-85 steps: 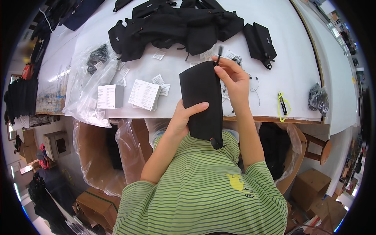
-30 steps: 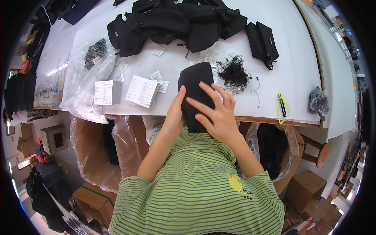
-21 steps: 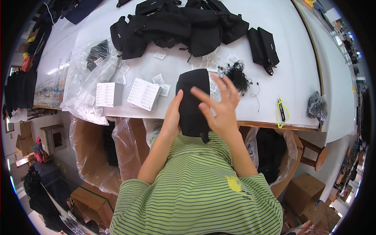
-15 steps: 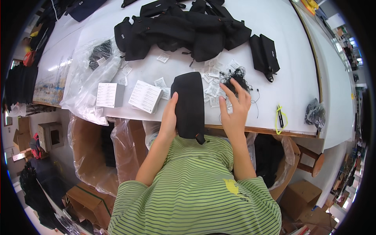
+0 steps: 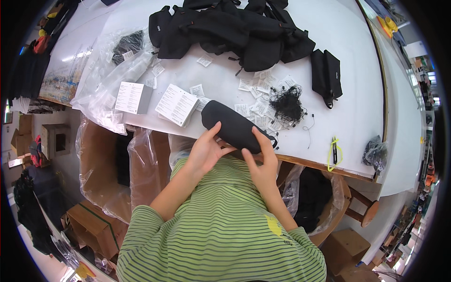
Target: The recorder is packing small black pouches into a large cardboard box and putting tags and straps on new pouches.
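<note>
A black fabric pouch [image 5: 230,123] lies tilted between my hands at the table's near edge, its right end lower than its left. My left hand [image 5: 205,149] grips its near left side, thumb against the fabric. My right hand [image 5: 264,162] is closed on the right end, index finger over the top and thumb below, beside a small end loop. A tangle of thin black strings [image 5: 286,105] lies just beyond the right hand. Around it are scattered several small white printed tags [image 5: 263,87]. Two stacks of white printed cards, a left stack [image 5: 129,97] and a right stack [image 5: 176,104], stand left of the pouch.
Many black pouches [image 5: 230,35] are heaped at the far side, and a separate pair [image 5: 326,77] lies right. Clear plastic bags [image 5: 101,75] cover the left. Yellow-handled snippers [image 5: 334,152] lie near the right edge. Plastic-lined cartons [image 5: 105,174] stand below the table, beside a wooden stool [image 5: 369,211].
The pouch has turned from upright to slanting, its lower end swinging right. My right hand has come from beside the string tangle down onto the pouch. The view has shifted slightly.
</note>
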{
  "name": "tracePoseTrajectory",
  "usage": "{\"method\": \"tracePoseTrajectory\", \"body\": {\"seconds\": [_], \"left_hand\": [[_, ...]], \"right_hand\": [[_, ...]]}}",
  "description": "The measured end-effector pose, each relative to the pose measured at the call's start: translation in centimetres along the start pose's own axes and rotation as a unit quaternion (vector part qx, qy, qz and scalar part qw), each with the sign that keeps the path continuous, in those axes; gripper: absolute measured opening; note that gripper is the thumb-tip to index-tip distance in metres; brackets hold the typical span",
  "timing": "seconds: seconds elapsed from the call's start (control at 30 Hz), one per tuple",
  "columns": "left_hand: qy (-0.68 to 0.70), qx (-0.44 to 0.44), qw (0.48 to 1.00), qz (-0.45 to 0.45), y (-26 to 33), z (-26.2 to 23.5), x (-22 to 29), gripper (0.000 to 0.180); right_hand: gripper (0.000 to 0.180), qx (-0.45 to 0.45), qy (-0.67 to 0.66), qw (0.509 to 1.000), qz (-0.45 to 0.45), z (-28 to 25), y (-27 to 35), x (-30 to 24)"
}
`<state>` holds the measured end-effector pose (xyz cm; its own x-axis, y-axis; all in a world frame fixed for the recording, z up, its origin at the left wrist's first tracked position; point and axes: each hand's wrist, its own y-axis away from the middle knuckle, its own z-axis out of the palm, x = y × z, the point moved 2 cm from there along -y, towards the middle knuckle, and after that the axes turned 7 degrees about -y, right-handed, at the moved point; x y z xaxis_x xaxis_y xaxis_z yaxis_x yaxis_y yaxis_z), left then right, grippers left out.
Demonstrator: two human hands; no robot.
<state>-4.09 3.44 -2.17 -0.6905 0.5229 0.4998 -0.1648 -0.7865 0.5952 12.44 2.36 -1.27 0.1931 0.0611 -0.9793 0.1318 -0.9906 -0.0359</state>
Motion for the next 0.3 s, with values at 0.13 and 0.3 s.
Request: {"method": "tracePoseTrajectory", "body": {"seconds": [0.13,0.3], "left_hand": [[-0.109,-0.013,0.993,0.043,-0.2,-0.1,0.6,0.043],[-0.365,0.15,0.865,0.311,-1.4,-2.7,1.0,0.059]], "right_hand": [[0.034,0.016,-0.253,0.956,0.147,-1.2,-0.4,2.4],[0.028,0.03,-0.278,0.944,0.177,-1.7,-0.6,2.4]]}}
